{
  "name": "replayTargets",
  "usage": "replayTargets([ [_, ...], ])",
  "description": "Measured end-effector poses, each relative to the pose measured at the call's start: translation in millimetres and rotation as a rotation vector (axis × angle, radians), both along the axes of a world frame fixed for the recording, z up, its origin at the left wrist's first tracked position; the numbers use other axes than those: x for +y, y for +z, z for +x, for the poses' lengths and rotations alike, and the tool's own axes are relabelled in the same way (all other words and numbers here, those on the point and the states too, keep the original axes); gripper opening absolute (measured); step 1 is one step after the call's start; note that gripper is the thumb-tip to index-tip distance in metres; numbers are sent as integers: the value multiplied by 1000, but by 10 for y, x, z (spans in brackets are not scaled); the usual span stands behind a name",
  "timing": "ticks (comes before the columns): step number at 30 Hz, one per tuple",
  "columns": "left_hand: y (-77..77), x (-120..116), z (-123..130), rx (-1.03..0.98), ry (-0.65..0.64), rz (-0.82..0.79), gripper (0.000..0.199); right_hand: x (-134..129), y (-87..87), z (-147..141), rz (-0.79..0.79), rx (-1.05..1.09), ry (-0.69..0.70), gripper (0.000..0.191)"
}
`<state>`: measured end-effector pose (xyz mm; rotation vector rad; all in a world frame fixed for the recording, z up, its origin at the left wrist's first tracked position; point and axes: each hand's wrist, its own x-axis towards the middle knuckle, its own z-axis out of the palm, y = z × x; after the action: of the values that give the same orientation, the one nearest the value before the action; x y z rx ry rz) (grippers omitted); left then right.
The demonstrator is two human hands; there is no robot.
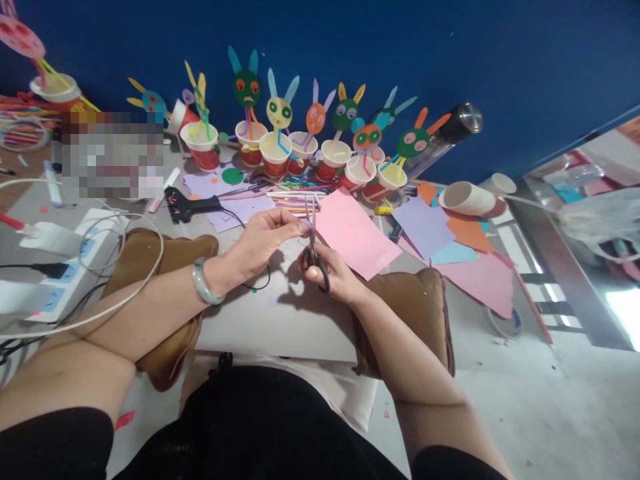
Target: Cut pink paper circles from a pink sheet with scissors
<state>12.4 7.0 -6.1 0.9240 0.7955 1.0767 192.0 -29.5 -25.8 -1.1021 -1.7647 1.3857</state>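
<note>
Black-handled scissors [313, 250] are held in my right hand [337, 275], fingers through the handle loops and blades pointing away from me, slightly apart. My left hand [260, 241] pinches a small purplish scrap of paper [304, 227] right beside the blades; most of it is hidden by the fingertips. A pink paper sheet [357, 233] lies just beyond my right hand. Behind both hands are thin coloured sticks [295, 200] in a loose pile. A black glue gun [193, 205] rests to the left, on lilac paper [240, 212].
Red-and-white paper cups [275, 155] with paper rabbit figures line the blue wall [320, 40]. Brown cushions [407, 313] lie under my forearms. A white power strip [75, 260] and cables are at left. Coloured sheets [425, 223], stacked cups [467, 199] and a flask [450, 133] stand right.
</note>
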Motion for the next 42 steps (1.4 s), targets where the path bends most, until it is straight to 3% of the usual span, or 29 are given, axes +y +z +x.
replayTargets([
  [38, -14, 6, -32, 42, -7, 26, 23, -4, 39, -14, -71, -16, -32, 67],
  [42, -2, 9, -32, 33, -11, 29, 21, 36, 5, -3, -123, 72, -43, 65],
])
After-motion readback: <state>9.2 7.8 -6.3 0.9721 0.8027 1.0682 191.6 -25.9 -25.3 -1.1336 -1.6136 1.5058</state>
